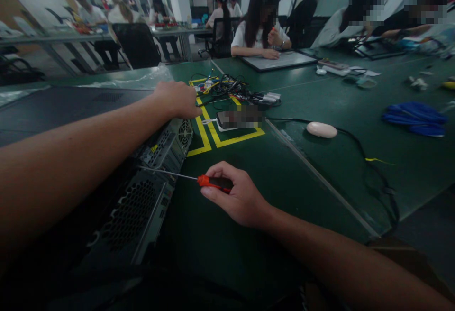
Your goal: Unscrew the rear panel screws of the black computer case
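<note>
A dark computer case [142,197] lies on its side on the green table [249,244], its vented back panel and fan grille facing me. My left hand [177,98] rests palm down on the far top corner of the case, fingers curled over its edge. My right hand [236,195] is closed around the red and black handle of a screwdriver [199,178]. The thin shaft points left, and its tip touches the case's back panel.
Beyond the case, a phone [238,117] lies inside yellow tape marks beside a tangle of cables [231,88]. A white mouse [322,129] with a black cord and a blue cloth [415,117] lie to the right. Several other people sit at the far tables.
</note>
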Demonstrator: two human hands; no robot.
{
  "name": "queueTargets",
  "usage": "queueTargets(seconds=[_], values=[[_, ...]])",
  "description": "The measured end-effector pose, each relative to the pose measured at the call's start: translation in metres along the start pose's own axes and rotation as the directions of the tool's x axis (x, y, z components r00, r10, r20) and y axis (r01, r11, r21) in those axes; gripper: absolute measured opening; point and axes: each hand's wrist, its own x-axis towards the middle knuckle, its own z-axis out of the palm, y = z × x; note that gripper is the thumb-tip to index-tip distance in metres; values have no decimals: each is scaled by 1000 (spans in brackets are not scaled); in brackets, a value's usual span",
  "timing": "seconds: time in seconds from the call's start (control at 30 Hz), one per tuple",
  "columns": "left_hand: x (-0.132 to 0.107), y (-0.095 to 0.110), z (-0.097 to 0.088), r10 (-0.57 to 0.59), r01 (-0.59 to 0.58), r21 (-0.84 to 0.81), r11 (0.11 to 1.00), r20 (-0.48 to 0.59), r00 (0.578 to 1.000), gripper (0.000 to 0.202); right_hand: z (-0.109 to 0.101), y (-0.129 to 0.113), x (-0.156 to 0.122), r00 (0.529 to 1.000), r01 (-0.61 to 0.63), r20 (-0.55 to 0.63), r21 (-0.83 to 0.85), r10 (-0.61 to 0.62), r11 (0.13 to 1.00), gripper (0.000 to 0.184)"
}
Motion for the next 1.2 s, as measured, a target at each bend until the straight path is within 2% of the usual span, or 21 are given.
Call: queueTargets(seconds=[0.07,0.13,0.47,0.77,0.93,1.03,1.2], values=[[-2,3,-1,-73,73,46,996,-19,997,77,0,0,0,1000,1,-1,1,-1,1000,21],[-4,6,-1,-98,100,67,993,-30,995,76,0,0,0,1000,8,-1,-1,-8,1000,21],[-4,3,-1,-77,77,-6,997,-22,997,78,-2,-3,1,1000,12,-3,-57,-13,998,19],[-4,7,-1,-101,102,94,990,-22,995,79,-3,0,3,997,80,5,-116,-80,990,22],[-4,9,-1,-104,106,123,987,-24,994,77,-1,-1,1,999,16,34,-32,-15,999,19],[-5,10,-1,-111,113,131,985,-27,993,75,0,1,-1,1000,6,23,6,-6,1000,30],[-5,11,-1,-107,110,140,984,-28,994,75,1,3,0,999,28,21,9,-28,1000,23]])
